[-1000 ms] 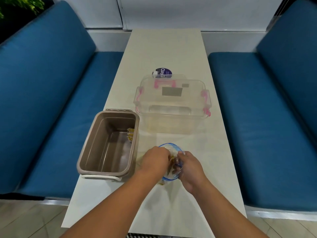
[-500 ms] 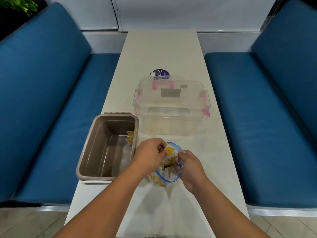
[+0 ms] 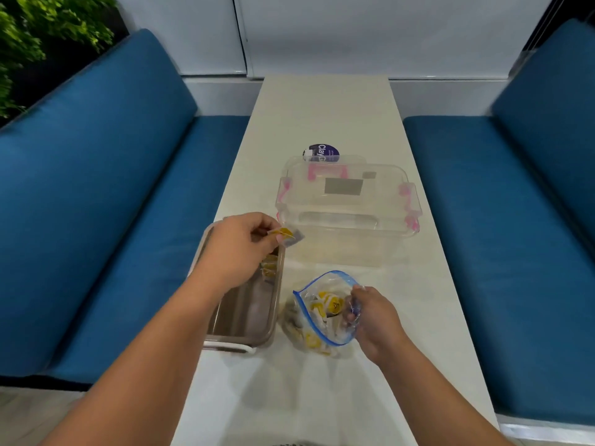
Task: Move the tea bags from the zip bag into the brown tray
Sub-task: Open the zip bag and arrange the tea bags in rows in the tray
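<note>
Holding tea bag (image 3: 286, 236) over far corner of brown tray (image 3: 238, 341), pinched in left grip (image 3: 240, 249).
Steadying zip bag (image 3: 306, 336) on counter (image 3: 322, 107) with right grip (image 3: 375, 320) clutching its rim, likely keeping mouth open for more picks; yellow-tagged pale tea bags (image 3: 325, 300) heaped inside, several already lying in tray.

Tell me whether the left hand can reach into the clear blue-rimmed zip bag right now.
Probably yes: the right hand holds the clear blue-rimmed zip bag open, nothing between. But the left hand pinches a yellow tea bag by the brown plastic tray.
</note>
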Demonstrator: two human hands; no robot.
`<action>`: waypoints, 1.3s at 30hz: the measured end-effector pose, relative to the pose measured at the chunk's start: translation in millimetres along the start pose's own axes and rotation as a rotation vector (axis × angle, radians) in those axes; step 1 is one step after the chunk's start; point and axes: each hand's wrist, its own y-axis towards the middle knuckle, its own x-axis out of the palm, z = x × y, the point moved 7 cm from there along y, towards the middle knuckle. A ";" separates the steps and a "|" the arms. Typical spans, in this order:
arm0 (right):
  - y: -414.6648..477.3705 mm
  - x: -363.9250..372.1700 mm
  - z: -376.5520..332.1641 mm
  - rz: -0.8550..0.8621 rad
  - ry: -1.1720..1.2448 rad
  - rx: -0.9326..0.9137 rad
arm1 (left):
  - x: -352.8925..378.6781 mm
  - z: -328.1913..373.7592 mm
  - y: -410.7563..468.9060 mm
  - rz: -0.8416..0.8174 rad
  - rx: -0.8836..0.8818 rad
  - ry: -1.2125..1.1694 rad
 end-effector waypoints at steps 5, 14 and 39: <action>3.5 0.2 0.0 -0.006 -0.053 -0.028 | -30.6 -24.1 6.4 0.052 -0.075 0.234; 6.6 4.6 -0.4 -0.016 -0.044 -0.037 | 9.0 -76.5 18.3 -0.207 -0.208 0.597; 17.0 4.7 8.6 -0.087 -0.003 -0.041 | 72.1 -162.2 47.4 -0.523 -0.423 0.835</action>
